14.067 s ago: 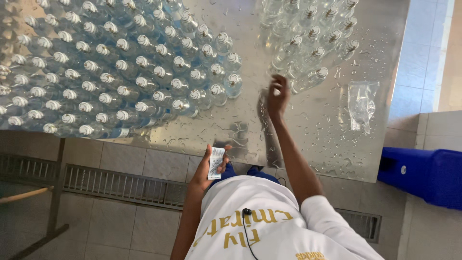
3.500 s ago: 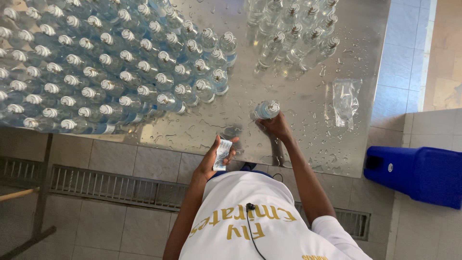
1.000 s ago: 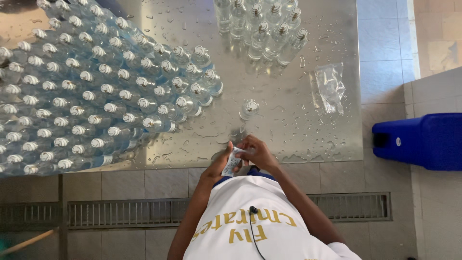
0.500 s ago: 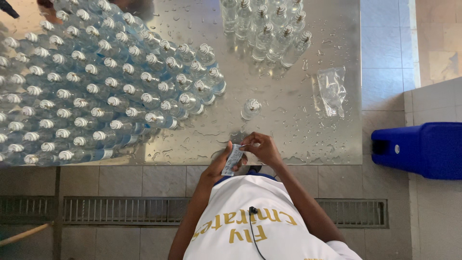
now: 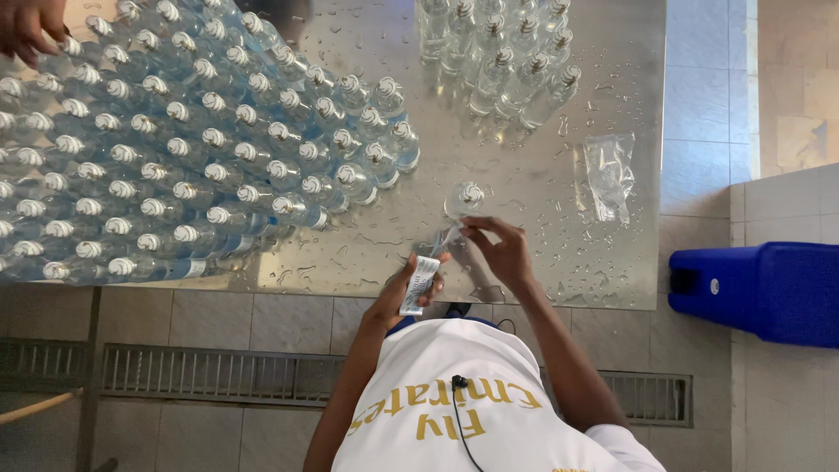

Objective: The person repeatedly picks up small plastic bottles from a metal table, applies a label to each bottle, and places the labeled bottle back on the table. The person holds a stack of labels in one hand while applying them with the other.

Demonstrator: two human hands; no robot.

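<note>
Steel counter (image 5: 542,210), wet with droplets, carries everything in view. Blue-tinted capped bottles (image 5: 175,157) fill its left half in close rows. A smaller cluster of clear bottles (image 5: 498,61) stands at the far edge. A blue bin (image 5: 760,293) sits on the tiled floor to the right, apart from the counter. A crumpled clear bag (image 5: 609,170) lies near the counter's right side. Another person's hand (image 5: 31,26) rests on the bottle rows at the top left corner.

One lone bottle (image 5: 463,199) stands just beyond the person's hands, apart from both groups. The left hand (image 5: 418,284) has its grip closed around a small stack of labels (image 5: 419,281), held near the counter's front edge. The right hand (image 5: 500,249) pinches a single clear strip (image 5: 446,238) between thumb and fingertips, narrow grip, just in front of the lone bottle.

Half a second earlier both hands were bunched together over the stack; now the right has drawn away with the strip, toward the lone bottle, so one label appears freed from the stack.
</note>
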